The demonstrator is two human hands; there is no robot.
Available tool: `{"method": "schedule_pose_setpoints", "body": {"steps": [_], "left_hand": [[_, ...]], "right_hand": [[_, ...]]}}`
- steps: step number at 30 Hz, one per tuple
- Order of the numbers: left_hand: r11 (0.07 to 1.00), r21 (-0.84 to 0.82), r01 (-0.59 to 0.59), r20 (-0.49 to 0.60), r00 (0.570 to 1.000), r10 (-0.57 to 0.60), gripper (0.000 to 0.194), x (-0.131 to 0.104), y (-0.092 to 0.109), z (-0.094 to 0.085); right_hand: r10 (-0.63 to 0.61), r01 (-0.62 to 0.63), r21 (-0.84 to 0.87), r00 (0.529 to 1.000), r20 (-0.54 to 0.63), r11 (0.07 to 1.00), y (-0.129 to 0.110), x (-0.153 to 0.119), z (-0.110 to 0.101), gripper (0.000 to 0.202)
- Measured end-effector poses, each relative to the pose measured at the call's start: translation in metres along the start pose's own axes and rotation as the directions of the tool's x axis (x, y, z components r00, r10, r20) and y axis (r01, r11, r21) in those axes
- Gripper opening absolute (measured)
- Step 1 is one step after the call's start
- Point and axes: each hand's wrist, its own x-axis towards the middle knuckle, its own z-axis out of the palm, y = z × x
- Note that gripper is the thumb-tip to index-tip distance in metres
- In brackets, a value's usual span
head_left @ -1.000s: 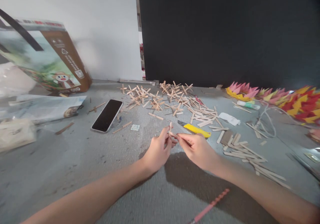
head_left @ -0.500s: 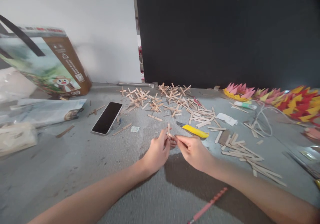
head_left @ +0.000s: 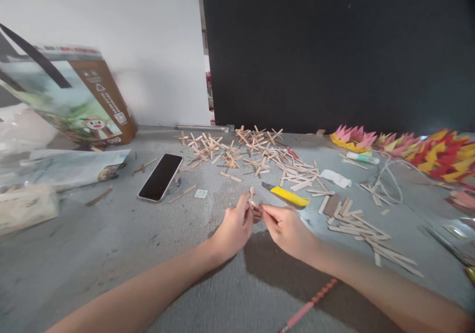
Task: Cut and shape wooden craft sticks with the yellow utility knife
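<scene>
My left hand (head_left: 233, 228) is closed around a small wooden craft stick (head_left: 252, 193), whose pale tip stands up above the fingers. Right beside it, my right hand (head_left: 288, 228) pinches with thumb and forefinger at a pale piece that looks like part of the same stick work; the fingers hide most of it. Just beyond the hands lies a yellow utility knife (head_left: 289, 196) with its dark blade pointing left. Farther back, crossed craft sticks (head_left: 232, 155) lie heaped in star shapes, with loose sticks (head_left: 297, 169) to their right.
A phone (head_left: 161, 177) lies left of my hands, near a small patterned square (head_left: 201, 194). More sticks (head_left: 359, 226) spread at right. Pink, red and yellow folded-paper pieces (head_left: 441, 155), a glue tube (head_left: 362, 158), a printed bag (head_left: 92, 95) and a pink twisted rod (head_left: 308, 307) surround the work.
The view has shifted very slightly. Both hands keep nearly the same place and grip, and the stick still points up from the left fingers.
</scene>
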Motion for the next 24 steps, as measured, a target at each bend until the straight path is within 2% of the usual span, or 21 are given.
{"method": "schedule_pose_setpoints", "body": {"steps": [6, 9, 14, 19, 22, 24], "left_hand": [[0.998, -0.057, 0.002, 0.038, 0.999, 0.001, 0.04, 0.0, -0.001, 0.004], [0.998, -0.068, 0.015, 0.017, 1.0, -0.014, 0.04, 0.0, -0.003, 0.004], [1.0, -0.004, 0.031, -0.007, 0.999, -0.031, 0.055, 0.0, 0.002, -0.001], [0.999, -0.048, 0.024, -0.001, 1.0, -0.024, 0.042, 0.003, 0.004, -0.001], [0.981, -0.151, 0.122, -0.089, 0.987, -0.137, 0.039, 0.009, 0.0, -0.003], [0.928, -0.294, 0.229, -0.13, 0.952, -0.276, 0.04, 0.014, -0.003, -0.005]], "right_hand": [[0.031, -0.028, -0.034, 0.994, 0.1, 0.999, -0.006, 0.005, -0.013, 0.038], [0.033, -0.031, -0.037, 0.997, 0.067, 0.999, -0.006, 0.006, -0.011, 0.037], [0.021, -0.018, -0.088, 0.999, 0.037, 0.996, -0.005, 0.005, -0.006, 0.034], [0.016, -0.004, -0.202, 0.998, 0.057, 0.979, -0.01, 0.005, -0.01, 0.033], [-0.004, 0.036, -0.289, 0.994, 0.11, 0.957, -0.018, -0.003, -0.008, 0.03], [-0.017, 0.054, -0.335, 0.994, 0.112, 0.941, -0.026, -0.01, -0.009, 0.029]]}}
